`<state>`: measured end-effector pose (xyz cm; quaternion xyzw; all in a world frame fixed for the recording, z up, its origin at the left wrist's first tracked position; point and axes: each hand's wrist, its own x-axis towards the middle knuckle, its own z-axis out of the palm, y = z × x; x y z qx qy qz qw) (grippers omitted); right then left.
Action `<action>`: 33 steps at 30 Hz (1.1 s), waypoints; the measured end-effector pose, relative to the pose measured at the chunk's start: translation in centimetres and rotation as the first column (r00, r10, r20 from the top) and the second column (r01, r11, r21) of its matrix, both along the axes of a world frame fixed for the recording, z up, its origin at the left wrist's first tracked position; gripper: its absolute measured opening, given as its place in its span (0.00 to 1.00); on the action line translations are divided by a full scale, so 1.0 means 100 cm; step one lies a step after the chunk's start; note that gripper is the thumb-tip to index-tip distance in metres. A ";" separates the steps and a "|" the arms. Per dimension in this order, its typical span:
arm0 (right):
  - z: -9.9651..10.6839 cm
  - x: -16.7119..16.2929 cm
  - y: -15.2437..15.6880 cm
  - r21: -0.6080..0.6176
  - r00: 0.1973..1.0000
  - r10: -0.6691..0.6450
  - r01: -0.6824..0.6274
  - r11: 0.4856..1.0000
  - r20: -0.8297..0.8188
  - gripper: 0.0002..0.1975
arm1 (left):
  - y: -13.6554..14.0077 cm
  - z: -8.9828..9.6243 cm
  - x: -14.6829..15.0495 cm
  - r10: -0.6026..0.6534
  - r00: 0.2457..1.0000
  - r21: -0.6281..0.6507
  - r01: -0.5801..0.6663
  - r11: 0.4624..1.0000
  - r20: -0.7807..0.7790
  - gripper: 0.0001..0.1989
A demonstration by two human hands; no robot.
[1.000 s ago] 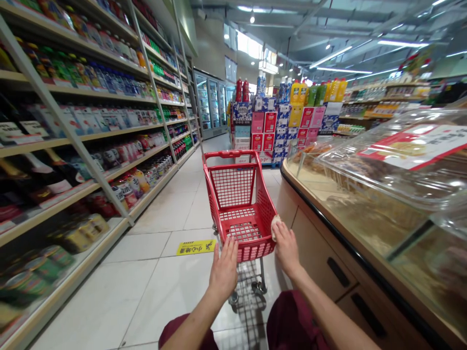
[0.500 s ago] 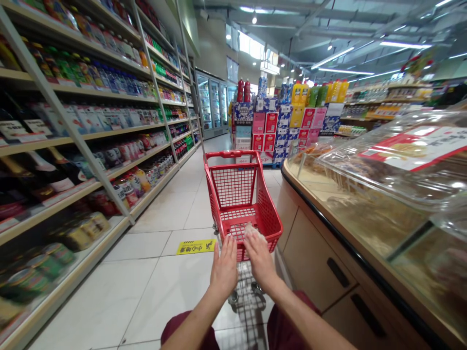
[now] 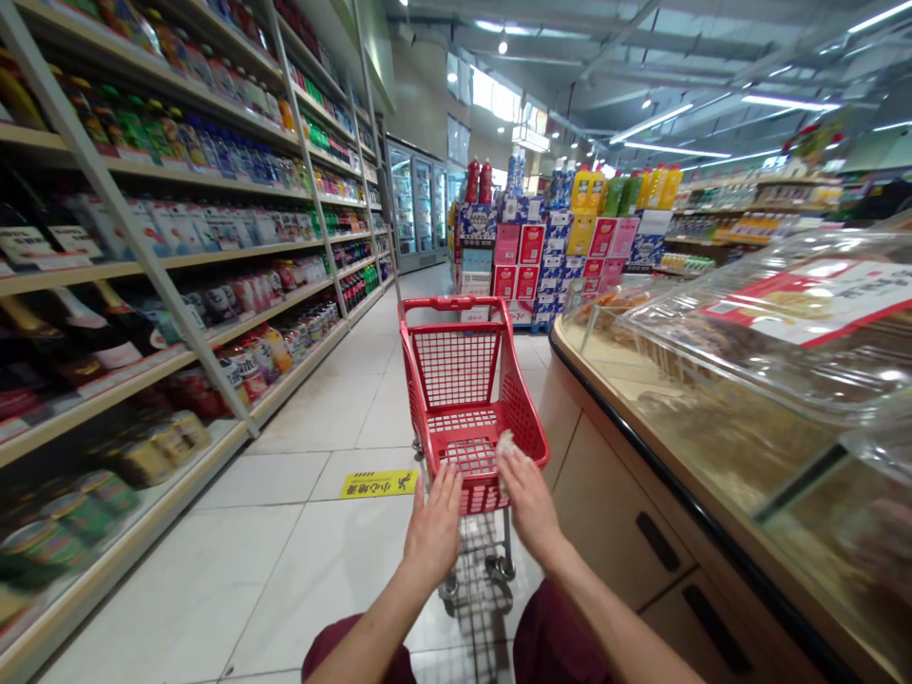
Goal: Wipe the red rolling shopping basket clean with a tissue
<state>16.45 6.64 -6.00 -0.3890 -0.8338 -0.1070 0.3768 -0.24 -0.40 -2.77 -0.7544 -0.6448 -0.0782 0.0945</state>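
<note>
In front of me stands a small red shopping cart (image 3: pixel 525 413), its basket holding no goods. My left hand (image 3: pixel 433 522) lies over the cart's near edge on the left, its fingers stretched forward and thumb apart; it holds nothing that I can see. At the right part of the same edge, my right hand (image 3: pixel 528 496) has a crumpled whitish cloth (image 3: pixel 505 445) under its fingers. Most of the cloth is hidden by the hand, with a bit showing past the fingertips.
Drink shelves (image 3: pixel 235 252) run along the left. A counter (image 3: pixel 627 494) with clear-lidded food boxes (image 3: pixel 776 304) borders the right. Stacked cartons (image 3: pixel 527 261) topped with bottles stand ahead, beyond them glass-door fridges (image 3: pixel 413 204). A yellow sticker (image 3: pixel 379 484) marks the tiled floor.
My right hand and the cloth have shifted to the right along the cart's near edge, away from my left hand. The left hand has moved slightly left; the cart has barely moved.
</note>
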 end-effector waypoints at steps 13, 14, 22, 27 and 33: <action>-0.001 0.007 0.005 -0.009 0.983 -0.164 0.164 0.986 -0.081 0.24 | 0.000 -0.002 -0.006 0.011 0.999 0.052 -0.009 0.999 -0.039 0.30; -0.001 0.005 0.005 0.000 0.984 -0.156 0.157 0.988 -0.091 0.23 | 0.000 -0.002 -0.006 0.016 0.999 0.056 -0.013 0.998 -0.040 0.29; 0.000 0.005 0.007 0.006 0.991 -0.099 0.100 0.995 -0.087 0.25 | 0.000 -0.003 -0.009 0.017 0.999 0.039 -0.015 0.999 -0.047 0.30; -0.005 -0.010 -0.001 0.015 0.998 0.004 -0.003 1.000 -0.063 0.24 | 0.001 -0.005 -0.008 0.033 0.996 0.054 -0.029 0.998 -0.083 0.30; 0.000 -0.009 0.004 -0.003 0.996 -0.052 0.052 0.999 -0.069 0.24 | -0.002 0.000 -0.016 0.007 0.998 0.046 -0.004 0.999 -0.064 0.29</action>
